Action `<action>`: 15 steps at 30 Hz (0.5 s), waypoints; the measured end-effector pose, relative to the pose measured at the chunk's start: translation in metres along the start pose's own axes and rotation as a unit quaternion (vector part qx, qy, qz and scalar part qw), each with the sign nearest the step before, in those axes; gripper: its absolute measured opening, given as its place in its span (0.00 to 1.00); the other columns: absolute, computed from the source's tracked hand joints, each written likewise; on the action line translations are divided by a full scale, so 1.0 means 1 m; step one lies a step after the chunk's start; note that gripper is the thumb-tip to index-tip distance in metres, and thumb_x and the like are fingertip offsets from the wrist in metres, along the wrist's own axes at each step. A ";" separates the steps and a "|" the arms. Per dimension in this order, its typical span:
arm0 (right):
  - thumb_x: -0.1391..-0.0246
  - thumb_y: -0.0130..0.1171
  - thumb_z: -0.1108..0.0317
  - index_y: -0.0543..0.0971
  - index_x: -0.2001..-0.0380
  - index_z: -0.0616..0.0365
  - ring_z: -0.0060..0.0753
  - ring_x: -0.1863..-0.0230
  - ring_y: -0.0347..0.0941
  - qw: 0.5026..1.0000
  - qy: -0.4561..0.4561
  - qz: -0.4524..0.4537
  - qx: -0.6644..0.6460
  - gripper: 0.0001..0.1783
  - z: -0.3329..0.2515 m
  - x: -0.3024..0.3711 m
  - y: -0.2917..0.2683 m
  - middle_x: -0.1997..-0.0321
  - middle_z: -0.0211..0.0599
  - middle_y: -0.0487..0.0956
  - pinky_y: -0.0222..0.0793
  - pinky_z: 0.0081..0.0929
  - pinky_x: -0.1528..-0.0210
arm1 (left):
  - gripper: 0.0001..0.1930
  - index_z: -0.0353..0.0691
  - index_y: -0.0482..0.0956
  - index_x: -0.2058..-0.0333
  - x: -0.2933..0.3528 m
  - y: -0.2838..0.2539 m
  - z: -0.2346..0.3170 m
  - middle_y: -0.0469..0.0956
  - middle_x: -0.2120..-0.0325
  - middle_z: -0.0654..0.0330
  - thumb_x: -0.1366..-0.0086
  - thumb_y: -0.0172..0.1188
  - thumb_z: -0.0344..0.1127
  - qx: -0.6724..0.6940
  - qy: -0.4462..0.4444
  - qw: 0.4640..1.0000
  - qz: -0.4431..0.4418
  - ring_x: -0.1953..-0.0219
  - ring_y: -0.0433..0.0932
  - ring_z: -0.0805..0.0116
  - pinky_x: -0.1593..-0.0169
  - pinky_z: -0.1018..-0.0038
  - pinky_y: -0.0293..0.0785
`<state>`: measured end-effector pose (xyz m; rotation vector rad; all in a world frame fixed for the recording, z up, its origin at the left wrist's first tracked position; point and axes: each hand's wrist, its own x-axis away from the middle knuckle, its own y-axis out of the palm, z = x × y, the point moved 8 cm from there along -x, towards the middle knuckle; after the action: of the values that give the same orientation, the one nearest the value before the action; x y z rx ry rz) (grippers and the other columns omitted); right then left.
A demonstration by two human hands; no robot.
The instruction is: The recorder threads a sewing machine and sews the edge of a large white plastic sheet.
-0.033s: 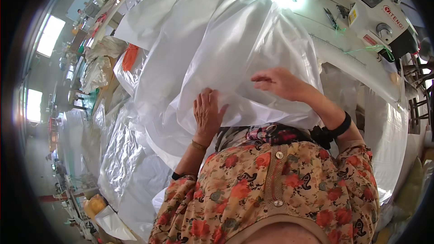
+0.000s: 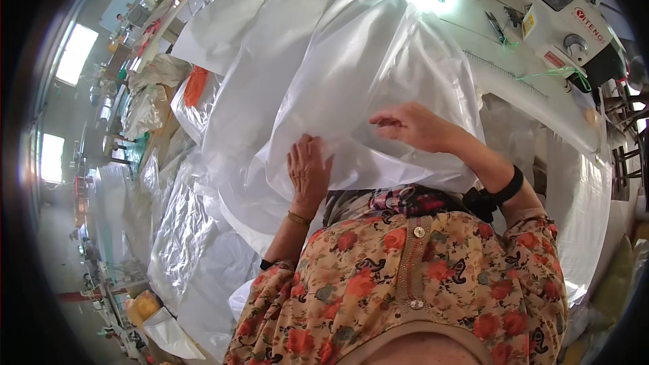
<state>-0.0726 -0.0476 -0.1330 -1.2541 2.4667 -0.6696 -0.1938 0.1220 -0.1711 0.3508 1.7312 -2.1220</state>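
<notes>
A large sheet of glossy white plastic-like material (image 2: 324, 88) spreads in folds from the sewing machine down to my lap. On its near left part my left hand (image 2: 309, 170) lies with fingers extended and slightly apart, holding nothing. My right hand (image 2: 414, 127) is over the sheet's near right part, fingers pointing left and loosely bent, with a gap among them. Nothing shows in it; whether it touches the material I cannot tell. Far up, the sheet runs beneath the lit needle area of a white sewing machine (image 2: 534, 17).
Thread snips (image 2: 495, 27) and green thread (image 2: 551, 73) lie on the machine bed at right. Crumpled clear plastic (image 2: 186, 230) heaps at my left, near an orange cloth (image 2: 195, 86). White sheeting (image 2: 574, 209) hangs at the right.
My right hand has shifted slightly left over the sheet. My left hand has moved very little, and the material lies nearly as before.
</notes>
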 end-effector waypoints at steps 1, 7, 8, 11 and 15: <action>0.46 0.55 0.60 0.76 0.56 0.65 0.44 0.62 0.77 0.999 -0.014 -0.031 -0.004 0.20 -0.002 -0.003 0.010 0.63 0.49 0.81 0.69 0.33 0.57 | 0.21 0.40 0.72 0.58 0.006 0.003 -0.011 0.70 0.58 0.56 0.53 0.66 0.31 -0.027 -0.022 0.999 0.013 0.53 0.69 0.54 0.54 0.63 0.65; 0.44 0.54 0.60 0.73 0.50 0.64 0.45 0.58 0.76 0.991 -0.005 -0.135 0.023 0.23 -0.004 -0.006 0.047 0.60 0.49 0.80 0.68 0.34 0.52 | 0.06 0.34 0.77 0.69 0.024 -0.006 -0.092 0.74 0.80 0.63 0.46 0.63 0.28 0.193 -0.213 0.958 -0.009 0.77 0.69 0.64 0.70 0.75 0.65; 0.44 0.54 0.59 0.73 0.50 0.65 0.45 0.59 0.77 0.988 -0.019 -0.147 0.041 0.23 -0.003 -0.006 0.050 0.60 0.49 0.80 0.68 0.33 0.53 | 0.05 0.33 0.77 0.71 0.020 -0.016 -0.095 0.73 0.82 0.67 0.44 0.62 0.28 0.268 -0.224 0.937 -0.029 0.79 0.67 0.70 0.72 0.78 0.63; 0.43 0.54 0.57 0.73 0.50 0.64 0.37 0.62 0.78 0.989 -0.048 -0.132 -0.055 0.23 -0.024 -0.009 0.048 0.61 0.46 0.81 0.71 0.29 0.56 | 0.06 0.31 0.78 0.67 0.028 -0.065 -0.096 0.74 0.78 0.69 0.40 0.58 0.28 0.474 -0.328 0.813 -0.084 0.76 0.70 0.83 0.73 0.85 0.62; 0.40 0.53 0.55 0.76 0.58 0.62 0.29 0.66 0.77 0.927 -0.040 -0.056 -0.369 0.19 -0.041 -0.024 0.033 0.64 0.39 0.81 0.72 0.25 0.60 | 0.12 0.30 0.73 0.56 -0.008 -0.116 -0.048 0.78 0.71 0.63 0.37 0.53 0.28 0.608 -0.274 0.743 0.061 0.70 0.74 0.80 0.65 0.84 0.70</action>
<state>-0.1000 -0.0001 -0.1144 -1.6215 2.6764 0.3456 -0.2398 0.1901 -0.0753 0.1031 -0.1628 -2.5687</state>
